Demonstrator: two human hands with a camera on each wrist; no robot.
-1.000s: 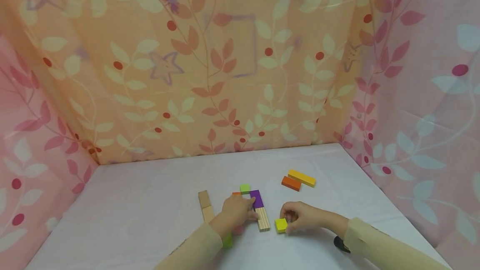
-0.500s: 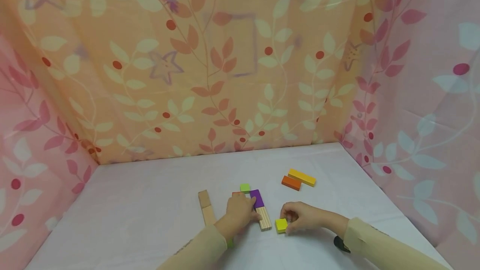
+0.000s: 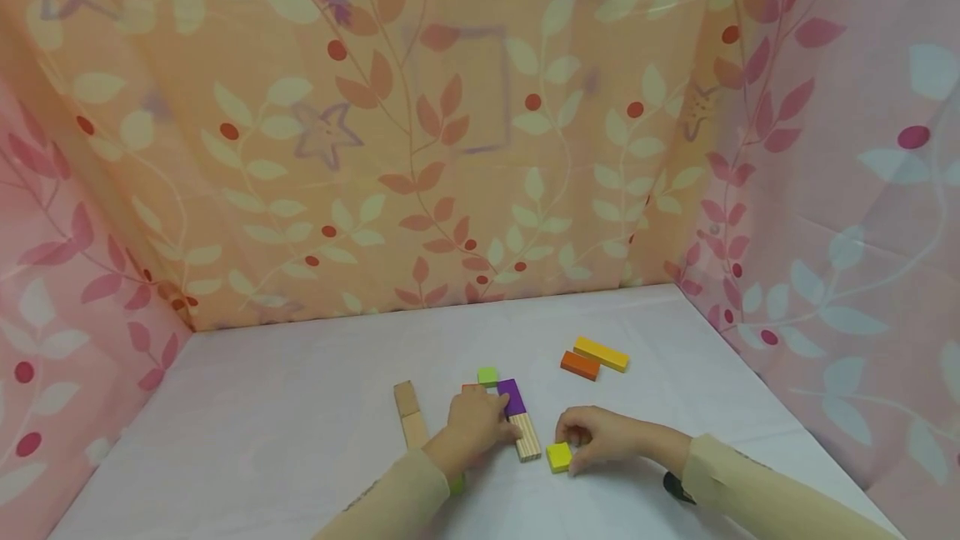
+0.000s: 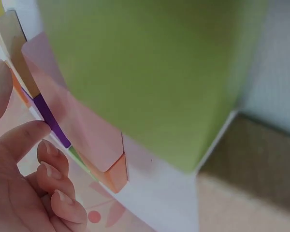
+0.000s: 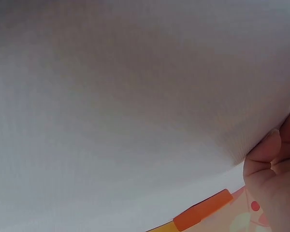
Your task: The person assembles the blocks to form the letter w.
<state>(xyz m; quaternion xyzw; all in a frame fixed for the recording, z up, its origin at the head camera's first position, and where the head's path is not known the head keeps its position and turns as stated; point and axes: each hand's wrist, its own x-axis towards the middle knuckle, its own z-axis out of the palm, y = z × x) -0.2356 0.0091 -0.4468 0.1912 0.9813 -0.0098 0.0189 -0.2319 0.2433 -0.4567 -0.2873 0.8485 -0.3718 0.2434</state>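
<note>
My left hand [image 3: 474, 423] reaches over the blocks mid-table. Its index finger touches the purple block [image 3: 512, 397] and its thumb the striped wooden block [image 3: 525, 437], which lie end to end. In the left wrist view these fingers are extended and the others curl loosely. To the right, my right hand [image 3: 596, 433] pinches a yellow block [image 3: 558, 457] between thumb and fingers, low at the table; the right wrist view does not show that block. A light-green block [image 3: 487, 376] touches the purple block's far end. A pink block [image 4: 75, 113], hidden under my hand from above, shows in the left wrist view.
Two plain wooden blocks [image 3: 410, 415] lie end to end on the left. An orange block [image 3: 580, 366] and a long yellow-orange block [image 3: 602, 353] lie farther back right. A green block [image 3: 457, 484] is partly under my left forearm. Patterned cloth [image 3: 420, 190] walls the table's back and sides.
The yellow block has shifted slightly nearer and turned a little in my right hand. My left hand has drawn its fingers slightly rightward, and the striped block's near end has shifted a little right.
</note>
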